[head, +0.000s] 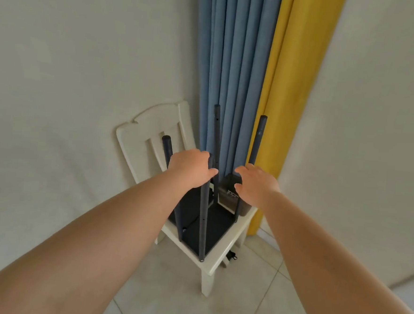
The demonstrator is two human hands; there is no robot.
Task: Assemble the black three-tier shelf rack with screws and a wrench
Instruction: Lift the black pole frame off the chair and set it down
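Rack frame [202, 227] stands on the white chair [221, 258], frame centre. My left hand [190, 166] grips the near pole [204, 205]; my right hand [257, 182] hovers open-fingered, empty. I should steady the pole before lifting.

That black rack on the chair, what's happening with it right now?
A person is partway through building it. One black shelf lies on a cream chair with four black poles standing up from it. The left hand is at the nearest pole; the right hand hovers open beside it, over a dark part on the seat.
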